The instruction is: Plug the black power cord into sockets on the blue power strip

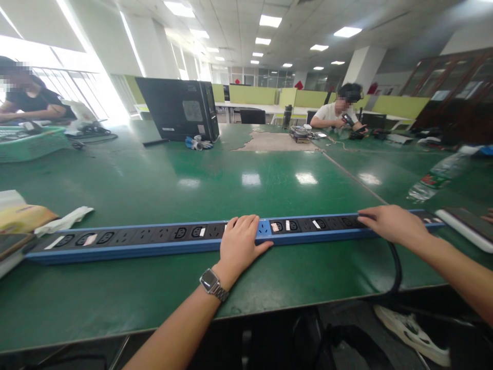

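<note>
A long blue power strip (131, 249) with black sockets, one blue socket and several small white stickers lies across the green table (162, 180). My left hand (241, 244), with a watch on its wrist, grips the strip near its middle. Its fingers reach over the far edge and its thumb rests along the near side. On the right part of the strip is my right hand (393, 223), its thumb and fingertips close together at the top face. Whatever may be between those fingertips is hidden. A black cable (395, 267) hangs below the right hand over the table's front edge.
A black computer case (181, 110) stands at the back, gloves (198, 143) beside it. A green basket (34, 141) and tissue pack (26, 218) are left; a plastic bottle (435, 177) and a white-edged device (464, 228) right. Two people sit across the table.
</note>
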`<state>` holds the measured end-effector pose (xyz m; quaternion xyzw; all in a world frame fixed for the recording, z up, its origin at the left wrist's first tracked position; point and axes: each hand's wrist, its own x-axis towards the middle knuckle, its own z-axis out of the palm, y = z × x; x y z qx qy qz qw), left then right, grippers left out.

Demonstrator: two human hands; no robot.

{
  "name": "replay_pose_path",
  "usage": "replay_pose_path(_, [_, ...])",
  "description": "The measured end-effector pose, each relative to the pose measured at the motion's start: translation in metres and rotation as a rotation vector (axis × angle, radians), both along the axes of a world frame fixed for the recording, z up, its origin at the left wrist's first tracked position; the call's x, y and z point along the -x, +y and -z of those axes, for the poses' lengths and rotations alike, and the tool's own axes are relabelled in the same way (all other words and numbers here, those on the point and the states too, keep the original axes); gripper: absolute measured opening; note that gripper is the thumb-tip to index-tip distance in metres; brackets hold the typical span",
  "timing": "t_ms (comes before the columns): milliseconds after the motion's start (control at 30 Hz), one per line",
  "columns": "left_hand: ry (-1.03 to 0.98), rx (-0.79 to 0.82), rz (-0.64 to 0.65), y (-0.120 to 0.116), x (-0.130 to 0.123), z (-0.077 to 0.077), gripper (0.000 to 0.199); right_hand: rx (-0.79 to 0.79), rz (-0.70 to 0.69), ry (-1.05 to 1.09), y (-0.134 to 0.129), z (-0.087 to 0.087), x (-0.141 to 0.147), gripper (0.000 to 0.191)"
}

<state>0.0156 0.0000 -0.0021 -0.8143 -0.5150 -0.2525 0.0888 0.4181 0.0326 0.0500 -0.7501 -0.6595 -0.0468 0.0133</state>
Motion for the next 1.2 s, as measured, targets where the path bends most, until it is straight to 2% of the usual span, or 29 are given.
replay_pose_path(100, [-0.004, 0.010, 0.003, 0.000, 0.000, 0.000, 0.061, -0.128, 0.066, 0.024, 0.000, -0.029, 0.010, 0.034])
replay_pose_path(167, [-0.010, 0.014, 0.006, 0.000, 0.000, 0.000, 0.062, -0.236, 0.077, 0.096, -0.003, -0.046, 0.028, 0.036])
replay_pose_path(200, [-0.012, 0.014, 0.004, 0.000, 0.000, 0.000, 0.062, -0.239, 0.036, 0.156, -0.005, -0.052, 0.040, 0.036])
replay_pose_path(267, [-0.011, 0.014, -0.002, 0.000, 0.000, 0.000, 0.062, -0.149, -0.116, 0.285, -0.010, -0.057, 0.071, 0.032])
replay_pose_path(367, [-0.006, 0.018, -0.004, -0.001, 0.001, 0.000, 0.061, -0.027, -0.276, 0.327, -0.009, -0.046, 0.116, 0.029])
replay_pose_path(467, [-0.013, 0.017, 0.008, -0.001, 0.000, 0.000, 0.060, 0.001, -0.288, 0.262, 0.000, -0.029, 0.140, 0.029])
replay_pose_path(567, [-0.020, 0.021, 0.010, 0.000, 0.000, 0.000, 0.060, 0.033, -0.285, 0.207, 0.006, -0.018, 0.146, 0.030])
replay_pose_path(733, [-0.030, 0.036, 0.007, 0.000, 0.001, 0.001, 0.062, 0.020, -0.268, 0.046, -0.005, -0.010, 0.153, 0.033])
replay_pose_path(800, [-0.047, 0.042, 0.005, -0.001, 0.000, -0.001, 0.060, 0.015, -0.284, 0.079, -0.005, -0.009, 0.150, 0.036])
replay_pose_path(867, [-0.072, 0.058, 0.021, -0.003, -0.005, -0.004, 0.058, 0.009, -0.312, 0.217, 0.004, -0.005, 0.140, 0.045])
replay_pose_path(967, [-0.097, 0.103, 0.108, -0.003, -0.028, -0.010, 0.060, -0.099, -0.217, 0.419, 0.022, 0.008, 0.119, 0.053])
replay_pose_path(1100, [-0.129, 0.140, 0.239, 0.008, -0.079, -0.014, 0.066, -0.218, -0.060, 0.467, 0.034, 0.030, 0.107, 0.050])
replay_pose_path(1200, [-0.111, 0.170, 0.300, 0.019, -0.114, -0.016, 0.039, -0.256, -0.028, 0.448, 0.031, 0.038, 0.110, 0.052])
